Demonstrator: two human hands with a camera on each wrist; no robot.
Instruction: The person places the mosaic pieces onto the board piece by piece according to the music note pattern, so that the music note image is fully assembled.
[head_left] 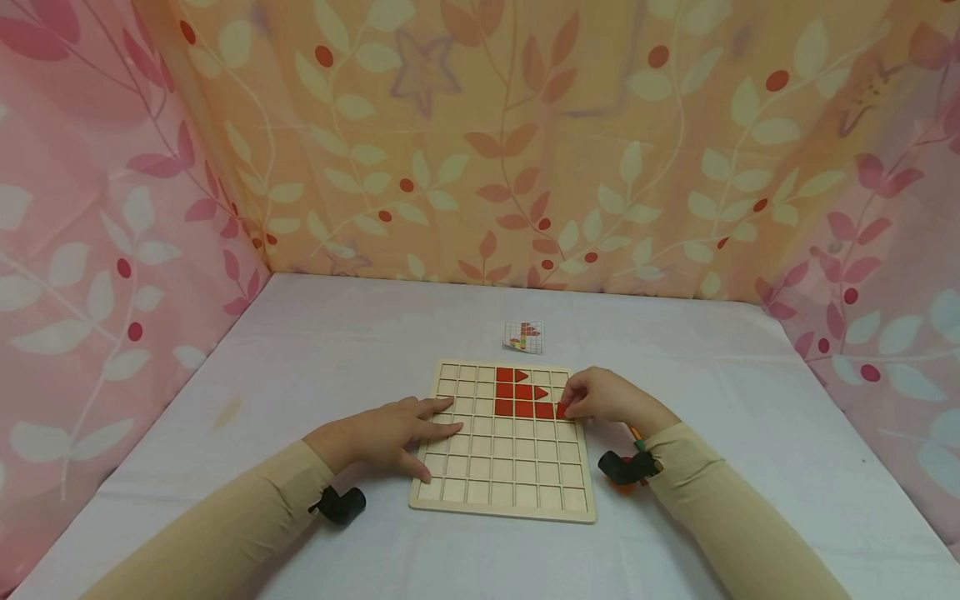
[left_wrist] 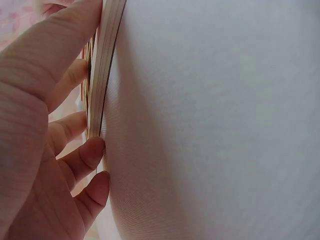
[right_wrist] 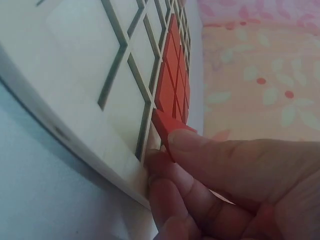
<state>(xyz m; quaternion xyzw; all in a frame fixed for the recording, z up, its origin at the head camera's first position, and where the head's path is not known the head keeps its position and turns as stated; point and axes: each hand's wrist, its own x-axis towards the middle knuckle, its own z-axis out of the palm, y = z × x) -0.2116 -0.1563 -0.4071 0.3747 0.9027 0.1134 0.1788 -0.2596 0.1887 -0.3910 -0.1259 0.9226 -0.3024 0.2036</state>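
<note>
A wooden grid board (head_left: 480, 467) lies flat on the white table. Red square and triangular tiles (head_left: 513, 391) fill parts of its three upper rows, each row reaching further right than the one above. My left hand (head_left: 382, 433) rests on the board's left edge with fingers spread; the left wrist view shows the fingertips along the board's side (left_wrist: 102, 75). At the right edge, my right hand (head_left: 600, 396) pinches a red triangular tile (right_wrist: 170, 127) between thumb and fingers. That tile is tilted over the last cell of the third row, beside the red squares.
A small printed card (head_left: 523, 337) with a coloured grid picture lies behind the board. Orange and green pieces (head_left: 622, 487) show partly under my right wrist. Patterned cloth walls (head_left: 480, 167) enclose the table at the back and both sides.
</note>
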